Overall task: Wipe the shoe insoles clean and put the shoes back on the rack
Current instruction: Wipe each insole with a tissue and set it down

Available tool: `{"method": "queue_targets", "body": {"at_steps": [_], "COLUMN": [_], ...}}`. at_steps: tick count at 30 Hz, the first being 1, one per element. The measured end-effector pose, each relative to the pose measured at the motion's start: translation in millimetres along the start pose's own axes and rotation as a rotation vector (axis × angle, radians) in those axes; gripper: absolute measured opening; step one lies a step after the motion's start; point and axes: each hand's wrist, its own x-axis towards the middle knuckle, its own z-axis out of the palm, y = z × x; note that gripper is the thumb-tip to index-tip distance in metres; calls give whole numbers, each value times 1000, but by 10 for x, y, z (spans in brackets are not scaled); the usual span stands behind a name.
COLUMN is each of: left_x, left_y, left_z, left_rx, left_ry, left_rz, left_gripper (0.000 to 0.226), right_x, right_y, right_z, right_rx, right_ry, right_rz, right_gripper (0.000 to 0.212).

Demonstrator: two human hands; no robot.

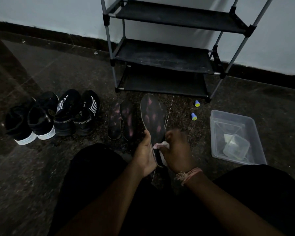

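Observation:
My left hand [144, 155] grips the heel end of a dark insole [152, 114] with pink blotches, held upright over the floor. My right hand [176, 151] holds a small white cloth [161, 145] pressed against the insole's lower part. Two more dark insoles [121, 120] with pink marks lie side by side on the floor just left of it. Two pairs of black shoes stand at the left: one pair with white soles [31, 120], one pair with white stripes [78, 113]. The black shoe rack [162, 57] stands against the wall, its three shelves bare.
A clear plastic tub [235, 137] with a smaller clear container inside sits on the floor at the right. Two small blue and yellow objects [195, 109] lie between tub and rack. My dark-clothed legs fill the bottom of the view. The floor is dark speckled stone.

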Motion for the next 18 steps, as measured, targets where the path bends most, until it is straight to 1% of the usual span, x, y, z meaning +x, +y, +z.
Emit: {"method": "queue_targets", "body": {"at_steps": [2,5,6,8,9,11,12,14,16,17,18], "left_x": [23,38,38,14,-1,-26,-33,-29,-42,-46,-40], "left_y": [-15,-27,-36,-41,-42,-45,-46,-43,-10,14,27], "left_z": [-44,-67,-63,-56,-35,-11,2,-3,2,-3,-13], "left_rx": [-17,-1,15,14,-5,-13,-6,11,9,-13,-29], "left_ry": [7,-20,-29,-22,-15,22,41,58,62,72,62], "left_rz": [27,34,28,12,20,47,48,14,-10,-1,15], "left_gripper": [77,79,81,82,78,68,65,70,78,79,78], "right_x": [6,-35,-50,-34,6,88,110,57,-76,-130,-141], "right_y": [9,-35,-45,-64,-58,-20,4,10,-71,-120,-130], "right_z": [-24,-21,-19,-37,-57,-74,-67,11,70,60,44], "right_rx": [-27,-76,-85,-99,-105,-156,-217,-339,-285,-237,-203], "right_ry": [-8,-62,-79,-97,-91,-66,-79,-180,-338,-394,-416], "right_rz": [29,-8,-35,-116,-144,-174,-191,-234,-253,-275,-310], "right_gripper": [25,7,5,14,17,14,11,10,13,13,12]}}
